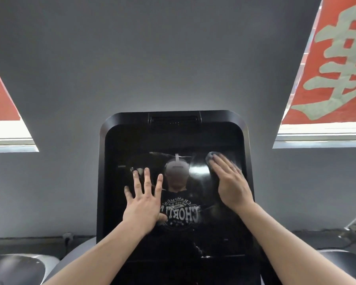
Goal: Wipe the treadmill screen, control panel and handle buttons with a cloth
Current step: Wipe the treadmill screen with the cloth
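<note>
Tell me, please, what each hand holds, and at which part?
The right hand presses a grey cloth flat on the screen; only its far edge shows. The left hand holds nothing.

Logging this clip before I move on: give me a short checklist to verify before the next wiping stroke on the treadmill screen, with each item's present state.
1. Cloth under the right hand: ok, pressed flat on the screen, upper right.
2. Left hand holds nothing: ok, fingers spread on the glass.
3. Left hand out of the cloth's way: not ok, it covers the left part.
4. Screen fully wiped: cannot tell, reflections hide marks.
5. Control panel and handle buttons reachable: cannot tell, out of view.
</note>
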`<state>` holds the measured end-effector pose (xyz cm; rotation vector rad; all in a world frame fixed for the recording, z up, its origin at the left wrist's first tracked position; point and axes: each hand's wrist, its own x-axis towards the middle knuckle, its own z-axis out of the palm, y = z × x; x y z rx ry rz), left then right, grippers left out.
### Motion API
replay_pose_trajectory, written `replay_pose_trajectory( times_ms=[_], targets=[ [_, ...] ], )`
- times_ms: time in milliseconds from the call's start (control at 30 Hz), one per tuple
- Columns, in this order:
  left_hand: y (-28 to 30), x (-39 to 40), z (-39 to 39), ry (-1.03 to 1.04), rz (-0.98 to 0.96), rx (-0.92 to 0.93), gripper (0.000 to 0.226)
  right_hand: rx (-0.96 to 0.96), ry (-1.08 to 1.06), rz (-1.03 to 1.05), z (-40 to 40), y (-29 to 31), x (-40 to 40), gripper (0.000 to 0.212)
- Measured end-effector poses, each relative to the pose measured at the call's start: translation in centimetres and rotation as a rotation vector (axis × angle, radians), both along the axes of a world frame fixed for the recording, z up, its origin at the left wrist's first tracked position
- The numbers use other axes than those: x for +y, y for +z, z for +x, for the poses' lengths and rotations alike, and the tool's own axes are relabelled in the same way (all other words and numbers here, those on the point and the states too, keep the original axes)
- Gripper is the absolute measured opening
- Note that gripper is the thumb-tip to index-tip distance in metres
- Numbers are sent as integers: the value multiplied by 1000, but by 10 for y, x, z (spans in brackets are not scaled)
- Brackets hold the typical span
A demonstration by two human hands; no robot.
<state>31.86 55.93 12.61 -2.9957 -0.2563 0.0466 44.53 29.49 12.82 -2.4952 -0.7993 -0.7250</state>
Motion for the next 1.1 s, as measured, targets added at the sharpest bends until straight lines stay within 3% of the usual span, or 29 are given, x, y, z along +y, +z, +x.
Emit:
replay_pose_trajectory(
  times_ms=[67,100,233,400,567,733,833,900,1033,1100],
  targets=[
    [-1,1,1,7,9,4,134,70,-149,143,-12,-7,17,85],
    [-2,1,1,8,8,4,134,58,-121,108,-25,-14,30,87],
    [-2,1,0,2,9,-3,133,-44,213,-250,-31,-23,12,76],
    [-2,1,1,2,17,0,133,43,-143,141,-17,-18,12,81],
    [-2,2,0,1,16,-7,133,-86,199,-222,-34,-39,8,71],
    [-2,1,0,3,25,-3,133,24,-137,103,-31,-37,16,80],
    [-1,1,0,2,2,5,133,-93,139,-186,-53,-56,24,71],
    [-1,1,0,-3,2,1,133,-123,197,-262,-33,-48,-1,70],
    [-2,1,0,2,12,-1,133,24,-137,87,-30,-46,5,83],
    [-1,1,0,4,8,5,133,-4,-55,-3,-55,-64,26,86]
  ],
)
